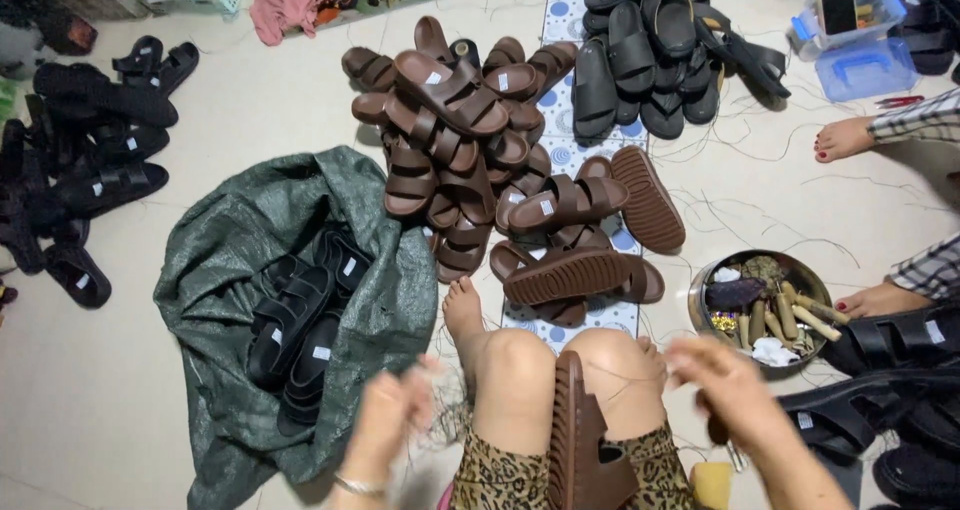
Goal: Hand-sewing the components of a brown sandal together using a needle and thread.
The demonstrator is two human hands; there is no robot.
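A brown sandal (583, 440) lies sole-up across my lap, between my knees. My left hand (392, 410) hovers low left of my knee, blurred, fingers pinched on a tangle of thin thread (452, 410). My right hand (727, 385) is raised to the right of the knee, blurred by motion; what it holds cannot be made out. A big heap of brown sandals (480, 140) lies ahead of my foot.
A green sack (230, 240) at left holds black sandals (300, 325). More black sandals lie far left (90, 160), at top (650, 50) and lower right (880, 390). A metal bowl (700, 310) of small tools sits right. Another person's feet (845, 138) rest at right.
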